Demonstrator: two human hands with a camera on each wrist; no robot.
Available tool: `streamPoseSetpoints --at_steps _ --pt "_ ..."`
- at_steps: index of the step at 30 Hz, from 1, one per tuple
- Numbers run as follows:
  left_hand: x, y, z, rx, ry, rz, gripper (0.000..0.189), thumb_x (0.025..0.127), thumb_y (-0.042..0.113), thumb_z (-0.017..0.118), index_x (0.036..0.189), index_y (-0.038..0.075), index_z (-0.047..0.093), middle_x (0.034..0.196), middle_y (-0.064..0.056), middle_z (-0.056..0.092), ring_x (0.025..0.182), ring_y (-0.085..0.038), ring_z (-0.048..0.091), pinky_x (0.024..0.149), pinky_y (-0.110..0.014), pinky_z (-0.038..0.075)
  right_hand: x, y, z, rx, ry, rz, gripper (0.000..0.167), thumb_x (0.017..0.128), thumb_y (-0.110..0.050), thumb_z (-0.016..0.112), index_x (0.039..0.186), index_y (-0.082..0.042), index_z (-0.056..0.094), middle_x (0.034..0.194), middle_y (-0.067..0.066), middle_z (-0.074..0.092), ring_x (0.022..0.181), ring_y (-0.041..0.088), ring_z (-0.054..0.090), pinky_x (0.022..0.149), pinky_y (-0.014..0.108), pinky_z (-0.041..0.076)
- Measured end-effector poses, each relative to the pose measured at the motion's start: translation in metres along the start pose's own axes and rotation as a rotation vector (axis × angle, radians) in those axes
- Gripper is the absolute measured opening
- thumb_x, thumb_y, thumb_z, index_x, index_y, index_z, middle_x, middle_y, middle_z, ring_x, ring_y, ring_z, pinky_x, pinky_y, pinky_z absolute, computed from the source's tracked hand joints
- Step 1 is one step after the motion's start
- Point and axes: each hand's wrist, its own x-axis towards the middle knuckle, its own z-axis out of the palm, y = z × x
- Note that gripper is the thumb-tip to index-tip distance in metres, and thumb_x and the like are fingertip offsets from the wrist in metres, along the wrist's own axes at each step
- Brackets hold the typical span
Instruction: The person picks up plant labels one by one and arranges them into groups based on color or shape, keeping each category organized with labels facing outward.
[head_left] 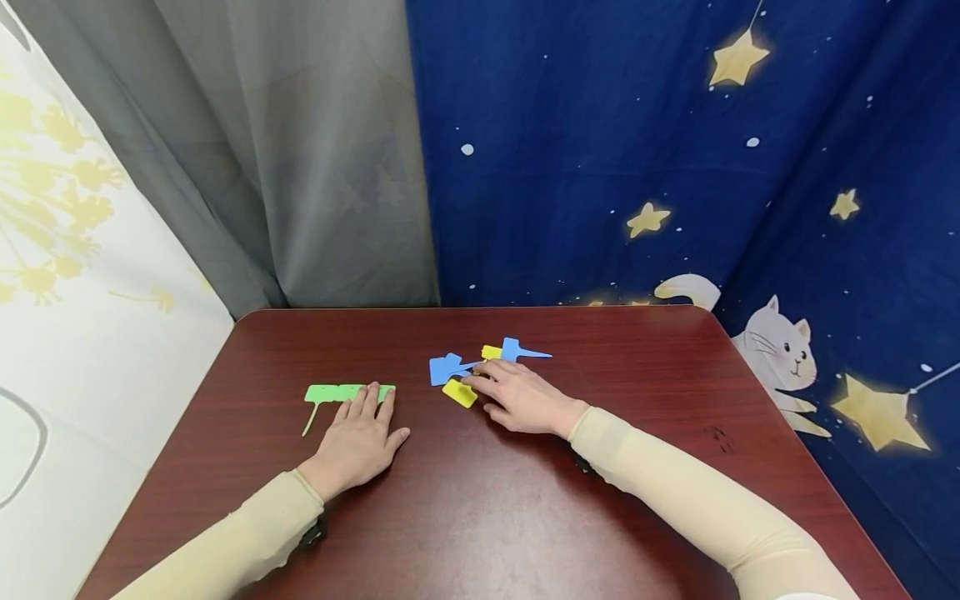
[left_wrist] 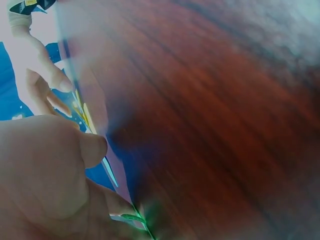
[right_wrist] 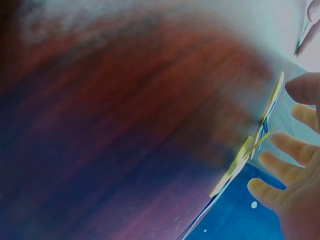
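Note:
My left hand (head_left: 354, 446) lies with its fingers stretched out, the fingertips resting on a row of green T-shaped plant labels (head_left: 324, 392). A thin green stem points down from the row's left end. My right hand (head_left: 525, 398) reaches over a loose group of plant labels, its fingers spread and slightly bent. Near its fingertips are blue labels (head_left: 442, 372) and a yellow label (head_left: 459, 392). Beyond the hand lie another yellow label (head_left: 491, 352) and a blue label (head_left: 512, 348) with its stem to the right. In the right wrist view the fingers (right_wrist: 289, 146) pinch nothing.
The dark red wooden table (head_left: 450, 517) carries all the labels. Behind it hang a grey curtain (head_left: 337, 167) and a blue starry curtain (head_left: 562, 167). A pale patterned cloth (head_left: 90, 350) hangs along the left side.

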Motion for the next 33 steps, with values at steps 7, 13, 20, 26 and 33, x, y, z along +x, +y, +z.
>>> streamPoseSetpoints --at_steps 7,13,20,26,33 --pt "-0.002 -0.007 -0.005 -0.002 0.024 0.001 0.073 0.105 0.046 0.046 0.156 -0.002 0.030 0.161 -0.030 0.020 0.147 -0.048 0.021 0.116 -0.061 0.023 0.006 0.002 -0.005 -0.013 0.007 0.008 0.052 0.096 -0.023 0.065 0.146 -0.016 0.055 0.139 0.007 0.056 0.129 0.023 0.049 0.106 0.046 0.044" --pt "-0.008 -0.028 -0.013 -0.027 0.047 -0.006 0.070 0.105 0.045 0.046 0.157 0.001 0.031 0.160 -0.031 0.021 0.146 -0.051 0.020 0.114 -0.064 0.024 0.016 0.009 -0.012 -0.047 0.050 0.043 0.041 0.094 -0.020 0.066 0.135 -0.015 0.064 0.125 0.002 0.063 0.117 0.019 0.056 0.098 0.038 0.049" --pt "-0.014 -0.050 -0.018 -0.059 0.063 0.059 0.067 0.106 0.041 0.046 0.156 -0.001 0.031 0.161 -0.028 0.022 0.146 -0.050 0.021 0.114 -0.063 0.024 0.033 0.018 -0.019 -0.071 0.043 0.132 0.032 0.093 -0.017 0.068 0.125 -0.018 0.072 0.114 -0.002 0.067 0.103 0.015 0.060 0.085 0.032 0.055" --pt "-0.017 -0.056 -0.014 -0.065 0.067 0.131 0.066 0.106 0.042 0.047 0.156 -0.001 0.033 0.161 -0.025 0.025 0.147 -0.047 0.022 0.114 -0.062 0.024 0.048 0.019 -0.012 -0.134 -0.031 0.138 0.036 0.093 -0.016 0.068 0.129 -0.020 0.070 0.112 -0.003 0.068 0.098 0.013 0.058 0.080 0.028 0.054" --pt "-0.019 -0.056 -0.007 -0.059 0.064 0.151 0.065 0.106 0.043 0.047 0.157 0.004 0.034 0.162 -0.023 0.025 0.147 -0.046 0.022 0.113 -0.064 0.025 0.055 0.016 0.001 -0.242 -0.068 0.077 0.035 0.092 -0.014 0.068 0.126 -0.021 0.070 0.108 -0.002 0.069 0.096 0.016 0.061 0.075 0.029 0.053"
